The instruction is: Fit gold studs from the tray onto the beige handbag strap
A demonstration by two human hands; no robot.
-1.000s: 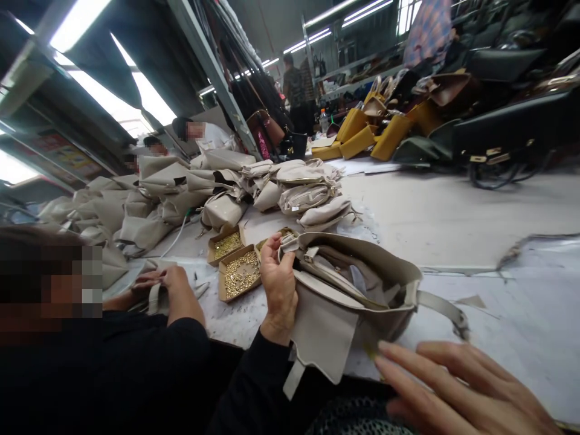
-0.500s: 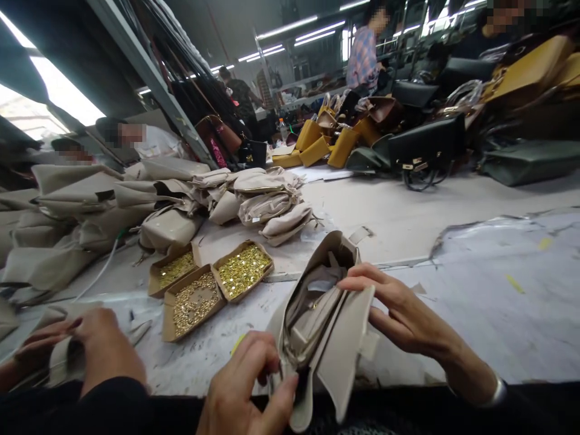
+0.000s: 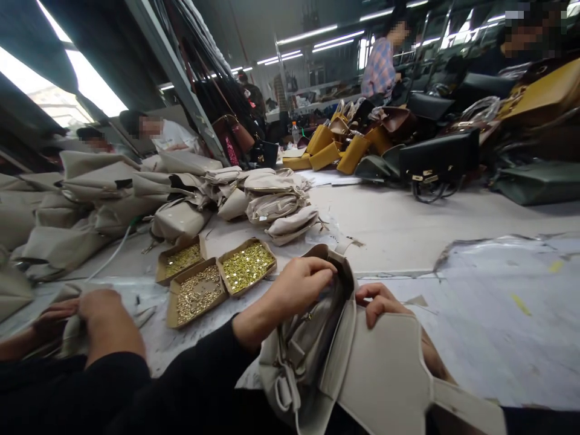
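A beige handbag (image 3: 296,344) stands tilted in front of me with its mouth open and its flap (image 3: 385,362) folded out to the right. My left hand (image 3: 301,284) reaches across the mouth, fingers pinched together at the inner lining near the far end. What lies between those fingertips is mostly hidden. My right hand (image 3: 383,299) grips the far right edge of the bag, thumb and fingers curled over it, partly behind the flap. A white strap or cord (image 3: 287,389) hangs at the bag's near end.
Three cardboard trays of gold metal bits (image 3: 197,293) stand left of the bag. Beige bags (image 3: 181,220) lie heaped behind them. A co-worker's hands (image 3: 99,311) hold beige material at far left. Yellow bags (image 3: 353,151) and a black bag (image 3: 437,160) lie at the back right.
My left hand has left the near end of the bag and moved up to its mouth. The flap has swung out to the right, and my right hand has shifted behind it.
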